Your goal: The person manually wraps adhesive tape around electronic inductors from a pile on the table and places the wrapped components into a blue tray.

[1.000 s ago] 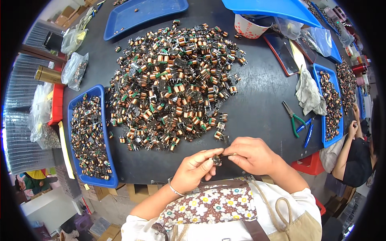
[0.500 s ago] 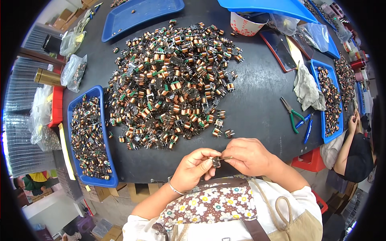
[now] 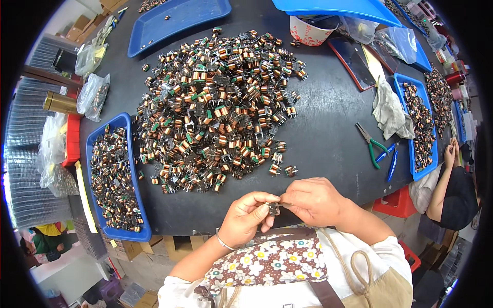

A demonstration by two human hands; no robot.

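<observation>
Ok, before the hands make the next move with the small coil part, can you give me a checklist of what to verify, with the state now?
1. Small coil part pinched between both hands: ok.
2. Left hand and right hand in full view, near the table edge: ok.
3. Pins of the held part straight: cannot tell, too small.
4. Pile of coil parts close ahead of the hands: ok.
5. Left blue tray has room: cannot tell, it looks quite full.
6. Green-handled pliers free on the table, right of the hands: ok.
</observation>
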